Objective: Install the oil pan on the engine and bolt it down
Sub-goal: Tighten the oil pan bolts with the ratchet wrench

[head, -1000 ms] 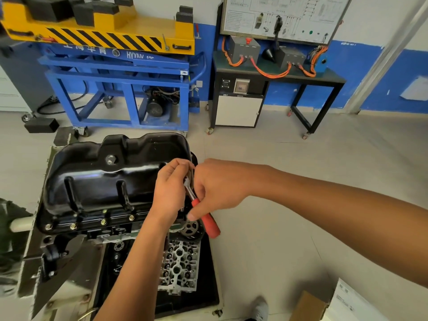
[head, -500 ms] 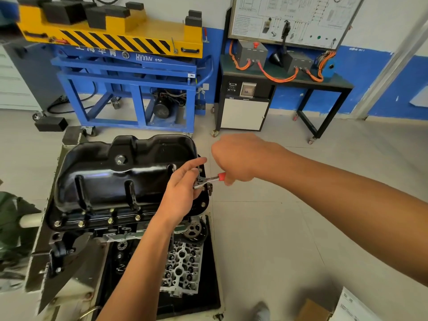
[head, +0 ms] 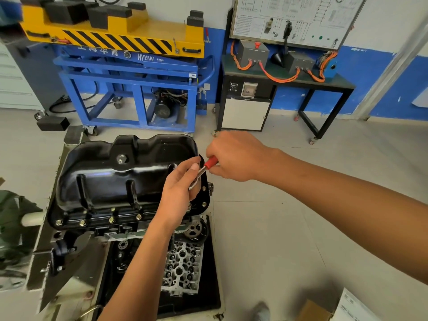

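Note:
The black oil pan (head: pixel 111 172) sits on top of the engine (head: pixel 129 228), with a row of bolts (head: pixel 111 220) along its near flange and more on the right flange. A red-handled ratchet wrench (head: pixel 206 169) points at the pan's right edge. My right hand (head: pixel 234 156) grips its red handle. My left hand (head: pixel 179 193) holds the wrench's metal head against the right flange; the socket and the bolt under it are hidden by the fingers.
A cylinder head (head: pixel 183 267) lies in a black tray (head: pixel 208 297) below the engine. A blue and yellow lift stand (head: pixel 129 66) and a black training bench (head: pixel 284 79) stand behind. Cardboard and paper (head: pixel 342 306) lie on the grey floor at lower right.
My right hand swung the wrench handle from low near the sprocket up and away to the pan's far right side. My left hand stayed on the wrench head. The camera moved a little.

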`<state>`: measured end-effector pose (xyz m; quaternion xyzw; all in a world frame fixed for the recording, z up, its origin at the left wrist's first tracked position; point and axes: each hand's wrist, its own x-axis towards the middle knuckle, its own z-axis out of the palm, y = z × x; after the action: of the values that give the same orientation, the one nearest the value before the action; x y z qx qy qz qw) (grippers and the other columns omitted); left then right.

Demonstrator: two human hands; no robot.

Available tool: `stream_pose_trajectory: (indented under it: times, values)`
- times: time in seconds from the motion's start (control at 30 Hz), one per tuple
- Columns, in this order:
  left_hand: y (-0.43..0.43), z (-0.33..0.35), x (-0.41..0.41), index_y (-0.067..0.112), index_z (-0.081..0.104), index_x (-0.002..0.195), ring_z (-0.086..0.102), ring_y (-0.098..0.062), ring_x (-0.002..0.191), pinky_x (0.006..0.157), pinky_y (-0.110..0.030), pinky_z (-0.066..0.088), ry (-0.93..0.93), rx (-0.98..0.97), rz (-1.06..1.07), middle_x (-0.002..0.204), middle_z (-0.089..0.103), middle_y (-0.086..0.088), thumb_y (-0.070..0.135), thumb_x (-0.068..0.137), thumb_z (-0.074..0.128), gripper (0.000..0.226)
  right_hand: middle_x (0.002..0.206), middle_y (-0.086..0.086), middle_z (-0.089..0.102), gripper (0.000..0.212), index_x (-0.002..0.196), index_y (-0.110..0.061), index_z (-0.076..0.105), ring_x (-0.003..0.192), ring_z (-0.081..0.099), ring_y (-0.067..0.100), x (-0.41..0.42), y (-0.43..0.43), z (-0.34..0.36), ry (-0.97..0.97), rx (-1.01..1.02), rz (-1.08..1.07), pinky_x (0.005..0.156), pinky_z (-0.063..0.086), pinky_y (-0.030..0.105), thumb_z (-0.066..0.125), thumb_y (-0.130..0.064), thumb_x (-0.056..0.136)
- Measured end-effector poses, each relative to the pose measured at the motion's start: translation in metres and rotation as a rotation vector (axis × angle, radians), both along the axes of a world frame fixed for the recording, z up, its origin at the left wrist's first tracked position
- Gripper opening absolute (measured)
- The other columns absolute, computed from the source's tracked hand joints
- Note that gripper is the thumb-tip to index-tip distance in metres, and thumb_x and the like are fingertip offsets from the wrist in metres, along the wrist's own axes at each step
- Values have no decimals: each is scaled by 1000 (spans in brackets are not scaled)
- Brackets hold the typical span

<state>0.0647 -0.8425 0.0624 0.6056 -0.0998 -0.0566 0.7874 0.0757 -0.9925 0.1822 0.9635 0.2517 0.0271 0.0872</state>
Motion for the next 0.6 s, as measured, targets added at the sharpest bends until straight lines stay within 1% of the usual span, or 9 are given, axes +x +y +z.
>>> stream_pose_trajectory:
  times: [0.07,0.17,0.23,0.3,0.37,0.43,0.47,0.53,0.6]
  values:
    - [0,-1,0,24,67,119,35,-5,48,47,-16,33,19,-28,60,55,42,12,37,92,56,32,60,-2,49,32,67,-20,57,64,57,24,-2,-3,3,37,5,8,55,47,34,65,-41,89]
    - [-1,-3,0,23,66,120,42,-2,50,47,-13,37,30,-18,120,58,47,15,27,99,54,25,49,-1,43,48,54,-17,50,50,44,17,-8,-6,6,106,23,13,47,35,29,66,-47,88]
    - [-2,-4,0,23,66,122,46,1,53,49,-13,40,33,22,145,60,51,19,19,103,50,25,45,-1,46,52,52,-14,57,46,42,13,-13,-8,8,190,27,4,47,38,29,64,-49,89]
    - [-5,-2,-1,26,66,121,48,2,57,54,-16,43,29,58,155,64,55,19,21,102,51,24,41,-3,49,53,52,-13,63,43,44,11,-19,-7,8,302,44,3,50,44,30,63,-50,90]
    - [-9,1,-1,28,67,116,49,-7,62,60,-25,44,13,82,164,66,56,10,30,95,54,25,39,-4,43,53,52,-12,63,41,40,12,-26,-2,6,403,86,21,48,40,27,65,-50,89]
    - [-12,2,-1,26,68,111,48,-23,71,70,-38,42,-2,74,150,75,56,-8,34,90,54,27,40,-3,40,55,51,-10,59,41,36,14,-35,6,0,470,126,65,45,34,24,68,-50,87]
    - [-13,3,-2,26,69,109,49,-26,77,72,-43,41,-4,61,139,80,57,-11,34,89,54,26,38,-4,39,57,48,-11,56,39,36,15,-40,12,-3,489,148,83,43,32,23,70,-50,86]
    - [-14,4,-4,25,70,106,50,-30,79,74,-48,41,6,25,108,85,58,-17,34,90,55,23,32,-7,40,59,42,-18,46,38,44,11,-48,21,-9,481,205,97,40,32,19,72,-51,84]
    - [-13,5,-5,26,71,105,52,-33,81,77,-50,43,28,-10,81,88,59,-20,34,91,56,22,30,-10,39,61,41,-23,41,38,46,5,-51,26,-12,424,215,101,40,29,18,70,-56,84]
